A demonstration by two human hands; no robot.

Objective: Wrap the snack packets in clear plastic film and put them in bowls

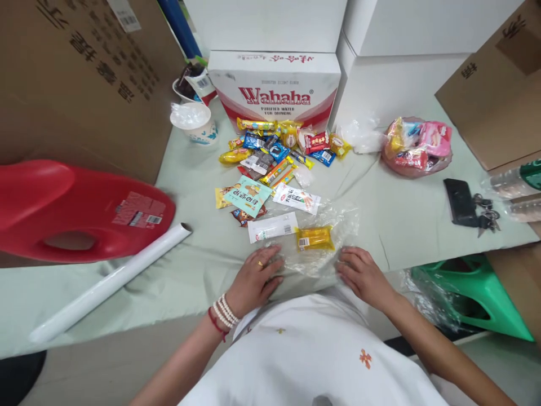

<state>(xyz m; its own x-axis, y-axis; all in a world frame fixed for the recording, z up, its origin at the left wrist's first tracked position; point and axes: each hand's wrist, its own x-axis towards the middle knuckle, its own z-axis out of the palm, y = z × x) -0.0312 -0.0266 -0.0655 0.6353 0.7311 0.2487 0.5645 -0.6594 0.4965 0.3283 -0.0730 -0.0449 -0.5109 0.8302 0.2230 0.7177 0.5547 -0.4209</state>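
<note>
Both hands are down on the near edge of the worktop (406, 225), which is covered with a pale green cloth. The left hand (256, 279), with a ring on one finger and bead bracelets at the wrist, lies palm down and open. Its fingers are stretched flat onto the left end of a clear plastic bag (333, 223). The right hand (363, 275) rests palm down on the bag's right end with its fingers loosely bent, and it is not closed round anything. The bag lies crumpled and flat between the two hands, just in front of the person's body. A yellow packet (315, 238) sits at the bag's middle, though I cannot tell whether it is inside the film or lying on top of it. A long white packet (273, 227) lies just beside the yellow packet, to its left, at the bag's edge.

Farther back a teal packet (247, 195) lies on its own. Behind it a heap of small snacks (274, 149) is spread in front of a Wahaha water box (274, 84). A paper cup (194, 123) stands to the left of the heap. To the right, well apart, sits a tied bag of sweets (416, 146). Nearer the right edge there is a black key case (460, 202) with keys on it. On the left a red plastic jug (76, 208) lies on its side, with a white roll (110, 282) slanting across the cloth just below it
</note>
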